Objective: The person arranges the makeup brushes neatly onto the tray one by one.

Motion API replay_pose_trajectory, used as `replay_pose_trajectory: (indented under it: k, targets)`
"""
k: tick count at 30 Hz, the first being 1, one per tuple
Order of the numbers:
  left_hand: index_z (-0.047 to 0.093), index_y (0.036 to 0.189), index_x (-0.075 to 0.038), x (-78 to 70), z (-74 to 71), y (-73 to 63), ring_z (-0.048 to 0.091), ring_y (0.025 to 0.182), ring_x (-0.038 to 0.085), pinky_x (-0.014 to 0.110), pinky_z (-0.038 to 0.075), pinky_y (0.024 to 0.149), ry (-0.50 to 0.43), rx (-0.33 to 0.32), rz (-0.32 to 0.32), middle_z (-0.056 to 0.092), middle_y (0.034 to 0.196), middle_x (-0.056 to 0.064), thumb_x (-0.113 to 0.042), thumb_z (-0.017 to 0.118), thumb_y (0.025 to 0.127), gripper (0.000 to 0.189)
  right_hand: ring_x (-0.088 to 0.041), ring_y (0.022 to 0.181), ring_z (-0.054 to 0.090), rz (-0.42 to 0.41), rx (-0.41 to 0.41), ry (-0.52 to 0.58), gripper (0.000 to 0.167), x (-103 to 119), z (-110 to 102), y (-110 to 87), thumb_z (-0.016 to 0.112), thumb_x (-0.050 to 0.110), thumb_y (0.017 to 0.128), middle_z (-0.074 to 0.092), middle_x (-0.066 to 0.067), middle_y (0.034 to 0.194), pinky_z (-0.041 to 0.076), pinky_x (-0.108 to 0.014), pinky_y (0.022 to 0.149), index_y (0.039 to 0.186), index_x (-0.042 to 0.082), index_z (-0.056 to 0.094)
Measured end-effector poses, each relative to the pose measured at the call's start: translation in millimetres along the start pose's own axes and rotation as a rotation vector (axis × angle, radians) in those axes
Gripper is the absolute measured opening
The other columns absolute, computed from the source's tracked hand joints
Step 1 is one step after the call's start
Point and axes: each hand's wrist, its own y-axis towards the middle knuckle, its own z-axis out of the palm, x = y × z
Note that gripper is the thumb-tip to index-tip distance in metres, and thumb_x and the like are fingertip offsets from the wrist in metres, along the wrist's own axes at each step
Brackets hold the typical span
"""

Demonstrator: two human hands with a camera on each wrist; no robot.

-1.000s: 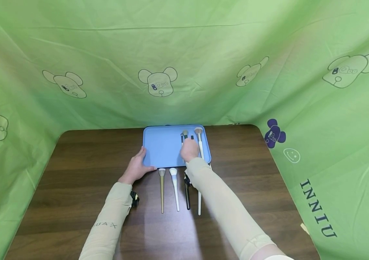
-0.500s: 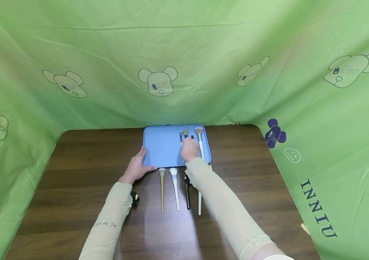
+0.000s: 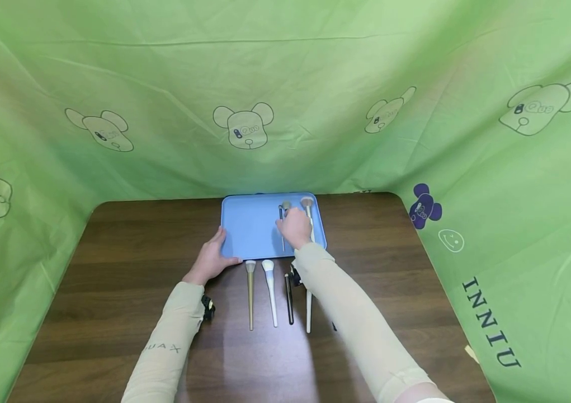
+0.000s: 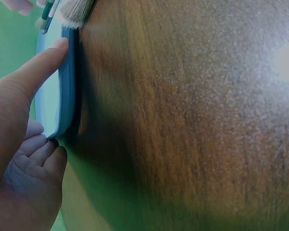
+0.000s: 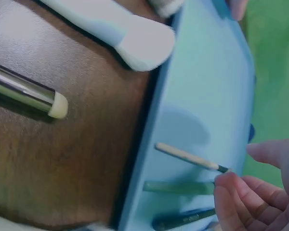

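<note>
My left hand [image 3: 210, 260] holds the near left corner of the blue tray [image 3: 245, 226]; its thumb [image 4: 55, 53] lies on the near rim and the other fingers meet the left side. Over the tray's right part is my right hand [image 3: 295, 226], its thumb apart from the loosely bent fingers. Just beside those fingertips, a thin makeup brush [image 5: 185, 156] lies flat in the tray. A green-looking handle [image 5: 176, 187] and a dark handle [image 5: 183, 220] run under the hand. Further right in the tray lies a large fluffy brush [image 3: 307, 202], partly hidden by the hand.
In front of the tray, a gold-handled brush [image 3: 251, 296], a white-and-blue brush [image 3: 270, 294], a black brush [image 3: 289, 299] and a white handle [image 3: 308, 313] lie in a row on the wooden table [image 3: 139, 268]. A green curtain [image 3: 164, 84] encloses the table's back and sides.
My right hand has let go of the thin brush and moved slightly to the right, so more of that brush shows in the tray. The left hand has stayed at the tray corner.
</note>
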Motion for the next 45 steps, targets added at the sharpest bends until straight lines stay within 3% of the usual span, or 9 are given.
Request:
replay_pose_trajectory:
  k: [3, 6, 7, 9, 13, 18, 28, 45]
  targets:
    - [0.021, 0.155, 0.013, 0.8, -0.6, 0.5, 0.02, 0.149, 0.041, 0.049, 0.025, 0.118, 0.002, 0.002, 0.0, 0.013, 0.163, 0.029, -0.027, 0.085, 0.086, 0.103, -0.018, 0.055, 0.054, 0.015, -0.007, 0.058, 0.024, -4.1, -7.9, 0.4, 0.073, 0.025, 0.094, 0.07, -0.011, 0.079, 0.047, -0.033, 0.053, 0.092, 0.001, 0.075]
    - [0.021, 0.156, 0.013, 1.2, -1.0, 0.9, 0.019, 0.149, 0.041, 0.049, 0.025, 0.118, 0.002, 0.005, 0.0, 0.013, 0.163, 0.029, -0.027, 0.085, 0.086, 0.103, -0.029, 0.079, 0.069, 0.042, -0.027, 0.077, 0.036, -11.1, -14.5, 1.2, 0.074, 0.029, 0.094, 0.074, -0.014, 0.106, 0.056, -0.041, 0.071, 0.118, 0.004, 0.075]
    - [0.02, 0.156, 0.013, 1.3, -1.1, 1.0, 0.019, 0.149, 0.041, 0.049, 0.025, 0.118, 0.001, 0.007, -0.001, 0.013, 0.163, 0.028, -0.027, 0.085, 0.086, 0.103, -0.032, 0.086, 0.07, 0.051, -0.031, 0.083, 0.037, -13.6, -16.8, 1.3, 0.074, 0.03, 0.094, 0.074, -0.014, 0.11, 0.057, -0.044, 0.074, 0.119, 0.004, 0.075]
    - [0.02, 0.156, 0.013, 2.0, -1.0, 1.3, 0.019, 0.149, 0.041, 0.049, 0.025, 0.118, 0.001, 0.007, -0.001, 0.013, 0.163, 0.028, -0.027, 0.085, 0.086, 0.103, -0.035, 0.09, 0.07, 0.074, -0.04, 0.094, 0.037, -18.1, -21.7, 1.0, 0.073, 0.032, 0.093, 0.074, -0.014, 0.111, 0.057, -0.046, 0.075, 0.12, 0.006, 0.075]
    - [0.02, 0.155, 0.013, 3.2, -1.0, 1.6, 0.019, 0.149, 0.041, 0.05, 0.025, 0.118, 0.002, 0.004, 0.002, 0.013, 0.163, 0.029, -0.027, 0.085, 0.086, 0.103, -0.034, 0.084, 0.07, 0.084, -0.052, 0.094, 0.038, -25.8, -32.0, -0.6, 0.072, 0.033, 0.093, 0.075, -0.013, 0.103, 0.056, -0.047, 0.072, 0.121, 0.007, 0.075]
    - [0.02, 0.155, 0.014, 3.1, -0.6, 1.7, 0.02, 0.148, 0.042, 0.051, 0.025, 0.117, 0.003, 0.002, 0.004, 0.013, 0.163, 0.03, -0.026, 0.085, 0.086, 0.102, -0.032, 0.088, 0.07, 0.058, -0.071, 0.145, 0.042, -33.9, -43.5, -2.8, 0.073, 0.033, 0.093, 0.076, -0.011, 0.098, 0.054, -0.048, 0.08, 0.123, 0.004, 0.074]
    - [0.02, 0.156, 0.012, 3.4, 0.3, 1.0, 0.019, 0.149, 0.041, 0.05, 0.024, 0.118, -0.001, 0.008, -0.01, 0.012, 0.163, 0.029, -0.028, 0.085, 0.086, 0.103, -0.031, 0.092, 0.071, 0.03, -0.1, 0.181, 0.044, -50.8, -63.1, -12.6, 0.073, 0.031, 0.092, 0.076, -0.014, 0.099, 0.053, -0.048, 0.083, 0.122, 0.0, 0.073]
    - [0.019, 0.156, 0.013, 0.7, 0.1, -0.3, 0.019, 0.149, 0.041, 0.049, 0.025, 0.118, 0.0, 0.004, -0.004, 0.013, 0.163, 0.029, -0.025, 0.085, 0.086, 0.103, -0.031, 0.091, 0.072, 0.04, 0.0, 0.112, 0.034, -88.2, -77.9, -49.9, 0.071, 0.028, 0.093, 0.076, -0.012, 0.097, 0.053, -0.049, 0.081, 0.113, 0.0, 0.075]
